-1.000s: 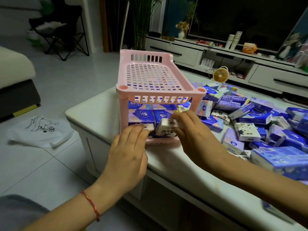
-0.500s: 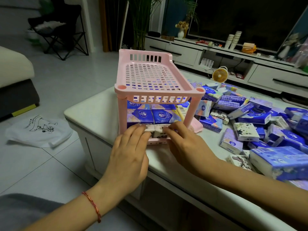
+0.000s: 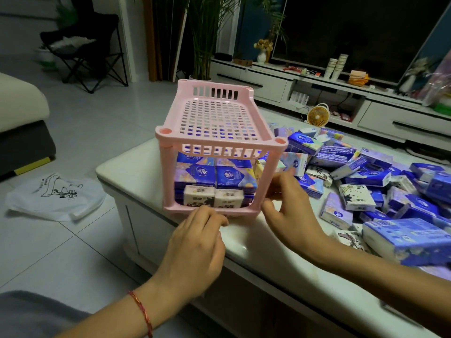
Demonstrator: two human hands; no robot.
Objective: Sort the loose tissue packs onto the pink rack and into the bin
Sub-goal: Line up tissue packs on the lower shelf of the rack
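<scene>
Half a second ago both hands were pressing the white packs in; now my left hand [image 3: 195,242] has drawn back, fingers loosely curled, empty, at the pink rack [image 3: 217,152] base. Two white packs [image 3: 213,200] sit seated on the lower tier. My right hand [image 3: 288,206], spread and empty, touches the rack's post. Loose packs [image 3: 380,181] still cover the table [image 3: 136,167]; no bin in view.

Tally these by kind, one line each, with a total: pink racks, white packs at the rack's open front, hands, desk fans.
pink rack: 1
white packs, side by side on the lower tier: 2
hands, left hand and right hand: 2
yellow desk fan: 1
Total: 6
</scene>
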